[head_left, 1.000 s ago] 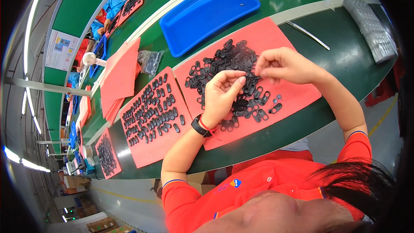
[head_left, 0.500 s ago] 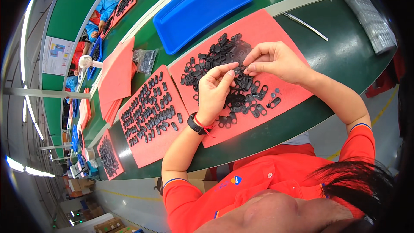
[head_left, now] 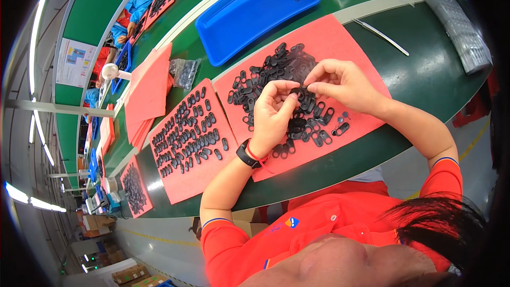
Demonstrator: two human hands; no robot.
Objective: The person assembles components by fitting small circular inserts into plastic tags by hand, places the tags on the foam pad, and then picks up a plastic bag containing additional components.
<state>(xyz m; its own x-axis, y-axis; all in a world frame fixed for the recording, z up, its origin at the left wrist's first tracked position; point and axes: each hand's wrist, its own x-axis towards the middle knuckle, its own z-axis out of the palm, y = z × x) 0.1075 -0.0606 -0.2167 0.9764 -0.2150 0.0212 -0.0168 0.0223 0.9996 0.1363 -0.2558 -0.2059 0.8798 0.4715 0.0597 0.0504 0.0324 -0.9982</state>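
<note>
Fingertip work on a black part [head_left: 300, 93] above the pile [head_left: 268, 72].
Part appears to lie between the left hand [head_left: 271, 117] and right hand [head_left: 345, 84], over the pink mat [head_left: 340, 37]; dark on dark, so cannot tell whether either is clamped on it. Judgement: best steadied by the left, worked with small, light right-hand moves, clear of loose pieces. Pose: fingertips nearly meeting, thumbs and index fingers bent, wrists raised, forearms angled inward.

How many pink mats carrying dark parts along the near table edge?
3: one under the loose black parts, one beside it with laid-out parts, one farther left. More may be hidden down the line.
</note>
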